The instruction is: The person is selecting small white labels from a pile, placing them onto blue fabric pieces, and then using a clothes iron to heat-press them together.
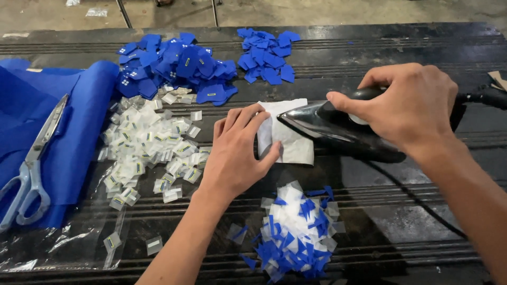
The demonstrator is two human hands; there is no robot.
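Head view: pressing step; right hand (417, 105) grips the iron (338, 132), tip on the white sheet (290, 142), left fingers (240, 124) flat on it just beside; next needs steady sliding

A single head-worn camera looks steeply down and forward from close above the dark ridged worktop (401, 47), both forearms entering from the bottom edge, a strip of concrete floor (317, 10) visible along the top
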